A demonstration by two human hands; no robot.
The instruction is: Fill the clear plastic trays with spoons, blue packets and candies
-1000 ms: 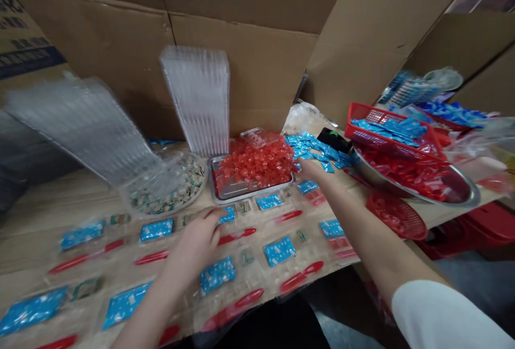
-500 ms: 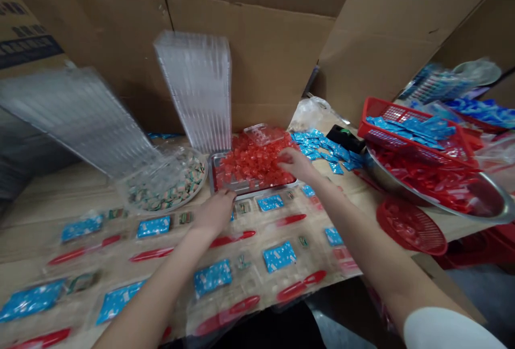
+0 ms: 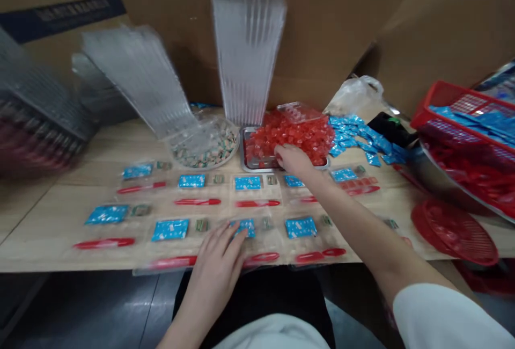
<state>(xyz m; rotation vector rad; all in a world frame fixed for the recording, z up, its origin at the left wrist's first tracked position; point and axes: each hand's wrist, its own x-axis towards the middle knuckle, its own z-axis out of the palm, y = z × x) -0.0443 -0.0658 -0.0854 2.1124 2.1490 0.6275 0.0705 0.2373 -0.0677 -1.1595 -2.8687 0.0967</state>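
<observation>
A light wood-grain tabletop (image 3: 36, 220) stands against upright sheets of brown corrugated cardboard (image 3: 330, 27). Two stacks of clear ribbed plastic trays (image 3: 247, 53) rest at the rear edge: one stands upright, and the other (image 3: 137, 75) leans with its lower end at a round clear tray of green-and-white wrapped pieces (image 3: 201, 147).

Rows of blue foil sachets (image 3: 191, 181), small green packets (image 3: 201, 225) and red plastic spoons (image 3: 197, 202) lie across the table's front section, apparently within clear wrappers.

The right hand (image 3: 293, 160) reaches from a white sleeve (image 3: 438, 317) to a rectangular steel tray (image 3: 245, 147) heaped with small red wrapped pieces (image 3: 298, 137). Its fingers are curled downward at the near side of the heap; whether they grip any piece cannot be determined.

The left hand (image 3: 213, 274) is open, with its fingers spread and its fingertips on a blue foil sachet (image 3: 245, 227) in the nearest row.

To the right lie loose blue sachets (image 3: 362, 137), a red mesh basket of blue sachets (image 3: 462, 118), a steel basin of red pieces (image 3: 450, 177) and a round red mesh basket (image 3: 454, 233).
</observation>
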